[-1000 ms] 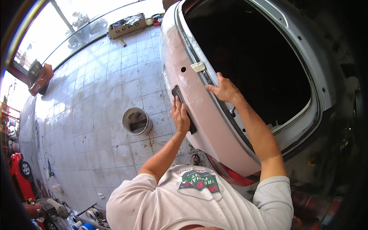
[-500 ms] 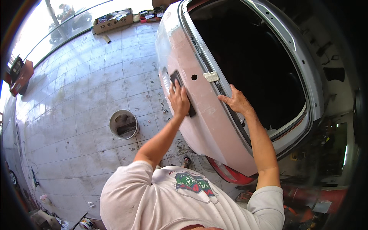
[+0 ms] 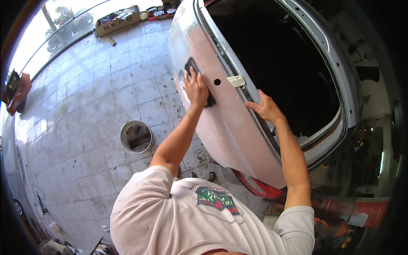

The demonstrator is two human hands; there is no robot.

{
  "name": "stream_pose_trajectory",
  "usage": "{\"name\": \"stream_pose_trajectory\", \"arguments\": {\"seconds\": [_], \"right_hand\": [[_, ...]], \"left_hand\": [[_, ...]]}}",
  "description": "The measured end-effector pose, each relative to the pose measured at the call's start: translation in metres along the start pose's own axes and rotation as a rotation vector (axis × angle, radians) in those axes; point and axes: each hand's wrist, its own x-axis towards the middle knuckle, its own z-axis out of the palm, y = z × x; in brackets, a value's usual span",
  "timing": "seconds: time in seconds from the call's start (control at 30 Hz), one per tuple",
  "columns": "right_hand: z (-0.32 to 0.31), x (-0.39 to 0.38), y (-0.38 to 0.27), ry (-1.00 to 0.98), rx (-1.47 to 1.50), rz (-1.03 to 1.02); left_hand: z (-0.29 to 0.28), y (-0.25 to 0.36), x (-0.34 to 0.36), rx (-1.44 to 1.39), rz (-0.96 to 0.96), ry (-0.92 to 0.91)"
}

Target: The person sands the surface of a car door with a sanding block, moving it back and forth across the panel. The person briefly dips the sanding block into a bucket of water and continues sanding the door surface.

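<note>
My left hand (image 3: 196, 90) lies over a long, flat, dark sanding block (image 3: 191, 65) and presses it against the pinkish, filler-coated car body panel (image 3: 231, 123). The block's two ends show past the hand. Thumb and fingers spread apart, my right hand (image 3: 268, 108) rests at the frame along the dark opening. Its fingertips reach over the edge. Between the hands, a small pale pad (image 3: 236, 81) lies on the panel's upper edge, near a round black hole (image 3: 217, 82).
A bucket (image 3: 123, 140) with dark contents stands on the tiled floor (image 3: 85, 140) to the left. A cardboard box (image 3: 117, 25) of odds and ends sits at the far left. A red lamp (image 3: 259, 187) is at the panel's near end.
My left hand and the sanding block have slid a little away from me along the panel. My right hand stays at the frame. The view has shifted slightly.
</note>
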Motion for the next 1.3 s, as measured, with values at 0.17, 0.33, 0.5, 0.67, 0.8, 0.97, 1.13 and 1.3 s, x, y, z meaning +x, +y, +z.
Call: {"name": "stream_pose_trajectory", "arguments": {"seconds": [0.17,0.33,0.5,0.67,0.8,0.97,1.13,1.3], "right_hand": [[-0.005,0.001,-0.021,-0.12,0.14,0.12],[-0.009,-0.009,-0.001,-0.076,0.091,0.103],[0.0,-0.003,0.002,-0.069,0.031,0.101],[0.001,-0.006,0.009,-0.038,0.047,0.057],[-0.005,-0.007,0.01,-0.075,0.069,0.111],[-0.004,-0.003,-0.001,-0.075,0.074,0.006],[0.005,-0.013,0.011,0.057,-0.055,0.043],[0.001,-0.028,-0.014,0.532,-0.284,-0.44]], "left_hand": [[-0.007,-0.013,-0.015,0.181,0.222,-0.025],[-0.024,0.032,-0.147,-0.062,0.02,-0.046],[-0.017,0.038,-0.009,-0.064,-0.036,0.009],[-0.015,0.035,-0.08,-0.081,0.05,0.033],[-0.017,0.046,-0.154,-0.043,-0.047,-0.006],[-0.015,0.031,-0.032,-0.078,-0.095,0.032],[-0.046,-0.014,-0.021,-0.955,-0.472,-0.261],[-0.14,-0.059,-0.098,-1.682,-0.639,-0.483]]}}
